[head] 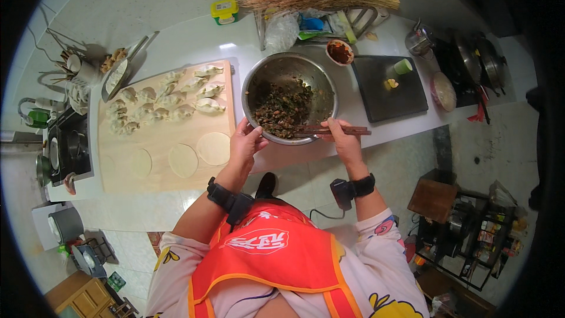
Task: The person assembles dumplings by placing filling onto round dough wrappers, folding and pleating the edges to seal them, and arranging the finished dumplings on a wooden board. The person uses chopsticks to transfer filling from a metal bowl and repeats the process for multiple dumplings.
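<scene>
A steel mixing bowl (327, 80) stands on the white counter in front of me, with a dark chopped filling (282, 104) heaped in it. My left hand (248, 141) grips the bowl's near left rim, thumb toward the top edge. In my right hand (342, 137) is a pair of wooden chopsticks (356, 130), whose tips reach into the filling at the near side. Left of the bowl lies a wooden board (132, 145). Several folded dumplings (209, 105) sit on its far half, and round dough wrappers (183, 160) lie along its near part.
A black cutting board (388, 101) lies to the right, holding a green-and-white vegetable piece (402, 67). Behind the bowl are a small bowl of red sauce (340, 52) and a rack (260, 31) with a straw brush. A flour-filled scoop (118, 75) rests beyond the dumplings.
</scene>
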A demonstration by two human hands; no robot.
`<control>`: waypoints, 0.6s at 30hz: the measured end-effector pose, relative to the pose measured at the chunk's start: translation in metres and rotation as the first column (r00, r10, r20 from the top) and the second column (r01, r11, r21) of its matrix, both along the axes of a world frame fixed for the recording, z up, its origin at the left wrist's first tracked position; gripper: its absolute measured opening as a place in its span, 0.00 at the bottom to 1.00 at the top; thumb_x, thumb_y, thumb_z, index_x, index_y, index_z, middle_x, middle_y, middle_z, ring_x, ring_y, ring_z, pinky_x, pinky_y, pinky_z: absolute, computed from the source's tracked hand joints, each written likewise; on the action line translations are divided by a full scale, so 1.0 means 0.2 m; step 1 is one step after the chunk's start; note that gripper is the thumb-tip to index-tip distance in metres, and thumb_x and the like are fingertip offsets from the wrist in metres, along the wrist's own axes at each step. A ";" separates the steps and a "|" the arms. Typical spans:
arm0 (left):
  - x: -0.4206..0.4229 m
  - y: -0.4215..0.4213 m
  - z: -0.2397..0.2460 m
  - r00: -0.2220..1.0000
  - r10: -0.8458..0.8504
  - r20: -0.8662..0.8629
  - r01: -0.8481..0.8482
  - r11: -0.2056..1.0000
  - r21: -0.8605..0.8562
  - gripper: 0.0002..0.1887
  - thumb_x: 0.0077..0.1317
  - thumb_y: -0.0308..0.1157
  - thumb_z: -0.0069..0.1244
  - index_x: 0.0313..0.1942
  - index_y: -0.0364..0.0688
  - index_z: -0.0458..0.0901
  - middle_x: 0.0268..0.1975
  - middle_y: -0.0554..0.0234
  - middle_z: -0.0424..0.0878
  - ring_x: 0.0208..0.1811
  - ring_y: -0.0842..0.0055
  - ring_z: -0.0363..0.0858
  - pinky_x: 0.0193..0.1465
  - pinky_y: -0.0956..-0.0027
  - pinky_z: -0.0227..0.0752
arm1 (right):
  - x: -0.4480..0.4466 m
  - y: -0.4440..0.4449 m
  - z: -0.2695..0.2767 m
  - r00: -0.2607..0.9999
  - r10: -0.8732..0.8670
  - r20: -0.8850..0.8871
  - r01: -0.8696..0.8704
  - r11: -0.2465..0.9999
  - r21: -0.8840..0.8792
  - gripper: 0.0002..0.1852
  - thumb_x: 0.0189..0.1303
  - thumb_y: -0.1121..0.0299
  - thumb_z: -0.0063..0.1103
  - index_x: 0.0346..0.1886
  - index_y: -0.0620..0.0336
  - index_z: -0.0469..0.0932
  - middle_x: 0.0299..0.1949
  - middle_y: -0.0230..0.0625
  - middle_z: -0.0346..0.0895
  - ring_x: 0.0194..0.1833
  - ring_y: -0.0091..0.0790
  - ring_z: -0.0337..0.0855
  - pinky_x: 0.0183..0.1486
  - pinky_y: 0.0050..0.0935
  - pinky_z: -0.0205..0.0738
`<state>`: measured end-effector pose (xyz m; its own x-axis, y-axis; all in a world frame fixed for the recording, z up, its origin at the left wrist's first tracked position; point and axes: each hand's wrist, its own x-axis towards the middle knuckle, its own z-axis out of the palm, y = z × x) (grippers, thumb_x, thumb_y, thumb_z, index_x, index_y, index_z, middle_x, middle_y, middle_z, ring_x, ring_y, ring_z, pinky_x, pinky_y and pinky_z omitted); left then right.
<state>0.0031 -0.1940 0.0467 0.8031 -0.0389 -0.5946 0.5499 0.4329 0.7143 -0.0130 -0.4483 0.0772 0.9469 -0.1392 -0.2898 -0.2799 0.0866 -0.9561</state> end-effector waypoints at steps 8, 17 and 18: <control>-0.01 0.00 0.01 1.000 -0.004 -0.004 0.004 1.000 0.004 0.24 0.70 0.23 0.49 0.66 0.47 0.70 0.44 0.69 0.80 0.30 0.85 0.79 0.32 0.81 0.81 | -0.13 0.02 -0.06 0.992 -0.120 -0.030 0.123 0.985 0.120 0.19 0.73 0.54 0.53 0.43 0.64 0.80 0.37 0.42 0.86 0.38 0.36 0.88 0.42 0.30 0.82; -0.01 0.02 0.01 0.997 -0.074 -0.011 0.073 0.997 -0.032 0.28 0.71 0.22 0.46 0.70 0.48 0.64 0.50 0.65 0.80 0.35 0.80 0.83 0.34 0.79 0.82 | -0.04 0.08 -0.07 0.940 -0.276 -0.203 0.329 0.891 0.313 0.21 0.74 0.52 0.51 0.46 0.65 0.78 0.40 0.48 0.84 0.40 0.40 0.89 0.41 0.29 0.84; -0.02 0.02 0.01 0.997 -0.079 -0.002 0.079 0.996 -0.036 0.28 0.70 0.22 0.46 0.70 0.49 0.63 0.50 0.64 0.80 0.35 0.79 0.83 0.34 0.79 0.82 | -0.03 0.10 -0.06 0.935 -0.313 -0.166 0.351 0.884 0.310 0.21 0.74 0.53 0.50 0.47 0.65 0.78 0.40 0.48 0.84 0.41 0.41 0.89 0.42 0.29 0.84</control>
<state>0.0000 -0.1895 0.0487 0.7944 -0.1233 -0.5948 0.5860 0.4135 0.6969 -0.0183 -0.4282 0.0649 0.8224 -0.3183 -0.4715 -0.2788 0.4969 -0.8218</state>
